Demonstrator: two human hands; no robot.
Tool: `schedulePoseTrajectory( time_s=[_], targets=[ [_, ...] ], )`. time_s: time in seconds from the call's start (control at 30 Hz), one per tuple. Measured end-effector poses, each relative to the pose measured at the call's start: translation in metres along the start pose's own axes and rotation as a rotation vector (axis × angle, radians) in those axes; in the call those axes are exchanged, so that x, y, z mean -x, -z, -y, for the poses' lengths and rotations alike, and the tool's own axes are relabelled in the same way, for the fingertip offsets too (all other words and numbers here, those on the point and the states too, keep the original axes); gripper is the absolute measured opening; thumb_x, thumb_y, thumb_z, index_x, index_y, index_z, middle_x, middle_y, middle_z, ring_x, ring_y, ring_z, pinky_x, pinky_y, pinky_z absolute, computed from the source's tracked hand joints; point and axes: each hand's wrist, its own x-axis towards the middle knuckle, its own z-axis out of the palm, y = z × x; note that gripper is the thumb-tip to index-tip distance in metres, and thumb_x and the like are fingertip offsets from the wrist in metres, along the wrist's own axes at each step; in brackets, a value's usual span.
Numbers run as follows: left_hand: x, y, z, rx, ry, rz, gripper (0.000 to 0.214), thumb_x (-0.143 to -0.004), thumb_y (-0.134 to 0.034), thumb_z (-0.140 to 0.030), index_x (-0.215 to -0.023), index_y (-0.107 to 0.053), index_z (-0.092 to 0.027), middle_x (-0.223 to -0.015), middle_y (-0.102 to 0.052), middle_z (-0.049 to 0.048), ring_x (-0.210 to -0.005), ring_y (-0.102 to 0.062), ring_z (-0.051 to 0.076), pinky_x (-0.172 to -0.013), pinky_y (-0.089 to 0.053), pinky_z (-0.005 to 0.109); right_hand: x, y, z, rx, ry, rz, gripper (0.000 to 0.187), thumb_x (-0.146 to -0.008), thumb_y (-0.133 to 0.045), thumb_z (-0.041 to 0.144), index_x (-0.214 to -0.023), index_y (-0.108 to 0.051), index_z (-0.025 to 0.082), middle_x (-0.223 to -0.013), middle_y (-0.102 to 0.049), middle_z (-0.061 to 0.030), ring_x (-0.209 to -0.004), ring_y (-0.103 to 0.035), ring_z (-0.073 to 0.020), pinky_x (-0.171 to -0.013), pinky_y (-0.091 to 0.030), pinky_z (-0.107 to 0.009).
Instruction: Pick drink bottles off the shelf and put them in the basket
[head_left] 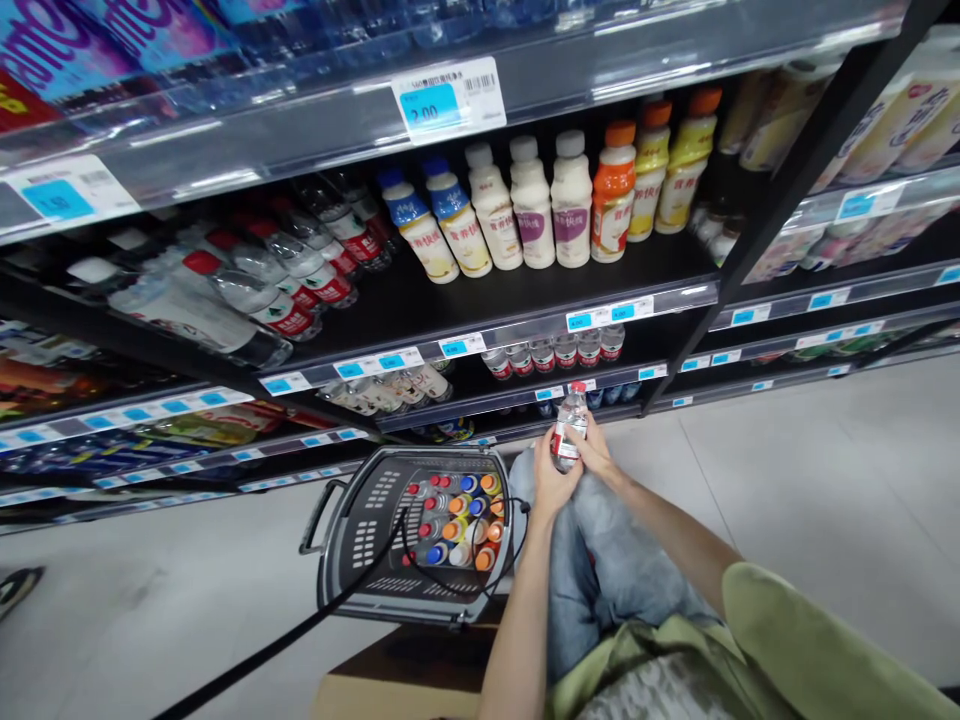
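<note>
Both my hands are closed round a small clear water bottle (571,422) with a red cap and a red and white label, held upright above my knees. My left hand (553,478) grips it from the left and below, while my right hand (594,446) holds its right side, fingers on the label. Just behind it, a lower shelf carries a row of similar red-labelled bottles (564,352). To the left of my legs stands a grey shopping basket (367,590) containing several bottles with red, blue, orange, white and yellow caps (455,525).
Milk drink bottles (536,215) line the shelf above, beside leaning water bottles (262,295). A black cord (300,625) crosses the basket. Behind the basket lies a cardboard box (375,690). At the far left a shoe (19,588) shows on the tiled floor (817,500).
</note>
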Motion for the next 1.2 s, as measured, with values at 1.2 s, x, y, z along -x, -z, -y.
schedulePoseTrajectory(
  time_s=[1.2],
  targets=[
    [0.003,0.009,0.013,-0.172,-0.111,-0.035,0.063,-0.078,-0.079,-0.023,-0.139,-0.065,-0.023,-0.122,-0.064,0.0105,-0.117,-0.066,0.028,-0.109,-0.055,0.046,-0.007,-0.004,-0.003,-0.194,-0.026,-0.107,0.05,-0.084,-0.075,0.064,-0.115,-0.067,0.025,-0.102,-0.079,-0.0055,-0.095,-0.073,-0.0262,-0.091,-0.056,-0.039]
  ],
)
